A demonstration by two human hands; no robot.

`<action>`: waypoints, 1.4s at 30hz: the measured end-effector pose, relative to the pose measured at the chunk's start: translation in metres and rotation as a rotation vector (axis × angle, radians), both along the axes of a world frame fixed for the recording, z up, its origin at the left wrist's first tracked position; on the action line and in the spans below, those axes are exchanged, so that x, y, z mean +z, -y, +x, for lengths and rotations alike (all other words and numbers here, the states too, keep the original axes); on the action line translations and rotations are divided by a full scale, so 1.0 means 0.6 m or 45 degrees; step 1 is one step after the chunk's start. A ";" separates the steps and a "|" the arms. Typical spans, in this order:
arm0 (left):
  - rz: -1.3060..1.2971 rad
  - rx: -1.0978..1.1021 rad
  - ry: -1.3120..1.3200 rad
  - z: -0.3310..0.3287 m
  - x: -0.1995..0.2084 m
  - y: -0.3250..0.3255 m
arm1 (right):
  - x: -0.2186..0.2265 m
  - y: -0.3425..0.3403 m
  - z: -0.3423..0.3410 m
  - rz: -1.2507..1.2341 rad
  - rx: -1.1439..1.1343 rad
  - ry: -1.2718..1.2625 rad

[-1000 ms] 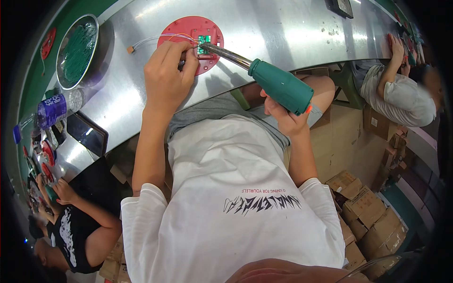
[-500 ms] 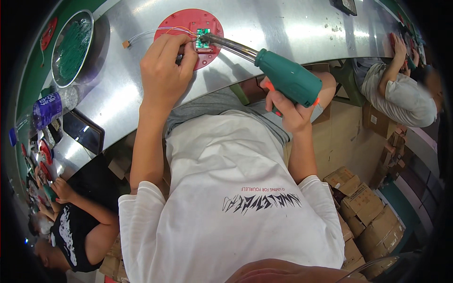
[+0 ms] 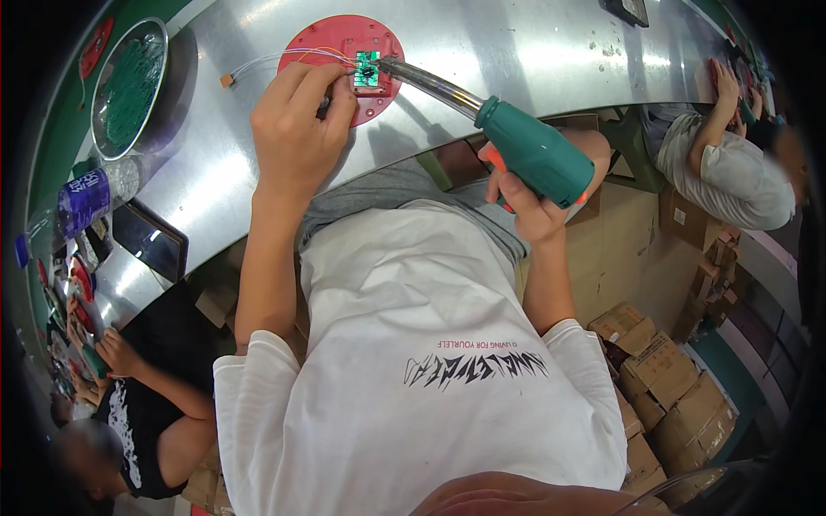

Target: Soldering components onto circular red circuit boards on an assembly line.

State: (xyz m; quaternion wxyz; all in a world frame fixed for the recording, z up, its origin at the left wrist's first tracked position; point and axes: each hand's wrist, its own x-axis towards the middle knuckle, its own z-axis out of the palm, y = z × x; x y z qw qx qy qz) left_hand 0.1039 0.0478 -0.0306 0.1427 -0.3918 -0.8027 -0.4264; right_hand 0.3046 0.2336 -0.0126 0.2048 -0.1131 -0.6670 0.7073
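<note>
A round red plastic disc [image 3: 301,43] lies on the metal table, and a small green circuit board [image 3: 366,79] sits in its square recess. Thin coloured wires run from the board to a small tan connector [image 3: 227,80] at the left. At the board's left edge my left hand [image 3: 301,120] pinches with thumb and forefinger; what is between the fingertips is too small to name. My right hand [image 3: 535,206] grips a green soldering gun [image 3: 542,153] with an orange trigger. Its metal barrel points left, and the tip is by the board's upper right edge.
At the left stand a metal bowl [image 3: 157,99] of green material, a bottle with a purple label [image 3: 84,202] and a dark tablet-like device [image 3: 151,241]. Co-workers sit at the lower left and far right. Cardboard boxes [image 3: 658,370] are stacked at the lower right.
The soldering gun's tip has shifted from the board's middle to its upper right edge, and the gun's body moved slightly right and down. My left hand stays almost in place.
</note>
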 end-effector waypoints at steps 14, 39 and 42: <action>0.046 0.016 -0.074 -0.001 0.001 0.005 | -0.023 0.005 0.010 0.274 -0.009 0.054; 0.017 -0.014 -0.144 -0.007 -0.002 0.007 | -0.004 -0.037 0.007 0.050 -0.182 -0.098; 0.025 -0.007 -0.136 -0.007 0.000 0.005 | -0.006 -0.043 0.008 0.049 -0.224 -0.085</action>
